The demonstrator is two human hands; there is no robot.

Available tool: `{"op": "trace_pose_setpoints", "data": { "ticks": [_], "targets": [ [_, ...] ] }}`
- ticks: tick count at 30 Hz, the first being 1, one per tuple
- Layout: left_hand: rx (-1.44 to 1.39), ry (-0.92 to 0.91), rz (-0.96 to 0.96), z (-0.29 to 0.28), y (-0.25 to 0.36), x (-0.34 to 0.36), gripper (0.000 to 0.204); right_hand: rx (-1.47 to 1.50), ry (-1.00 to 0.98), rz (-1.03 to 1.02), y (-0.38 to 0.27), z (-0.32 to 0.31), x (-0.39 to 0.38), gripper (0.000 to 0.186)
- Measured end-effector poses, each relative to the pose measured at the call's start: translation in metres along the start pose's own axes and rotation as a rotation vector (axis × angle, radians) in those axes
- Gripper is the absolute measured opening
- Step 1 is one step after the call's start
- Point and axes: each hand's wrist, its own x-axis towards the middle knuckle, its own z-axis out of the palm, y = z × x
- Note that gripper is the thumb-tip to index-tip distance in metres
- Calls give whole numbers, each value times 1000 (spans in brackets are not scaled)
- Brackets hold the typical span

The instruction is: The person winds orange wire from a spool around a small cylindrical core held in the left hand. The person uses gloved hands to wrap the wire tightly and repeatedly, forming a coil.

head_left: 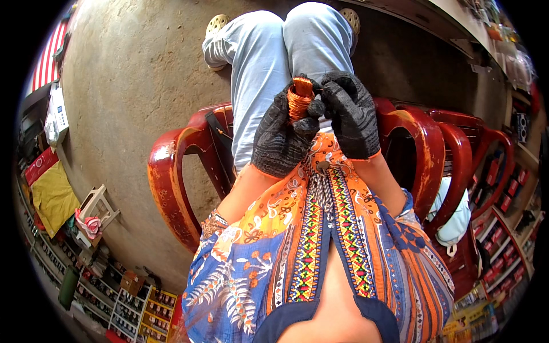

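Note:
Both of my hands wear dark grey knitted gloves and meet above my lap. My left hand is closed round a bundle of orange-copper wire, wound in tight turns with a looped end standing up at the top. Close beside it, my right hand has its thumb and fingers pinched together near the bundle. What lies in that pinch, perhaps the thin end of the wire, is too small to make out. The bundle sits upright between the left thumb and fingers.
I sit in a worn red wooden armchair, with more red chair arms at my right. A pale blue bag rests there. On the left stand a small white stool and a yellow cloth. Shelves of small goods line both sides.

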Motion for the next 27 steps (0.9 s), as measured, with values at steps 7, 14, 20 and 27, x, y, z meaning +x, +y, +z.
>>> {"op": "trace_pose_setpoints", "data": {
  "ticks": [7, 14, 20, 27],
  "targets": [
    [-193, 135, -69, 11, 1, -9, 46, -840, -65, -627, -9, -3, 4, 19],
    [-140, 38, -114, -3, 6, -5, 44, -1060, -143, -761, -21, -5, 10, 18],
    [878, 168, 164, -10, 4, -8, 42, -1157, -154, -788, -21, -8, 11, 19],
    [514, 86, 44, -7, 13, -5, 45, -1031, -179, -690, -20, -10, 9, 21]
  ]
}}
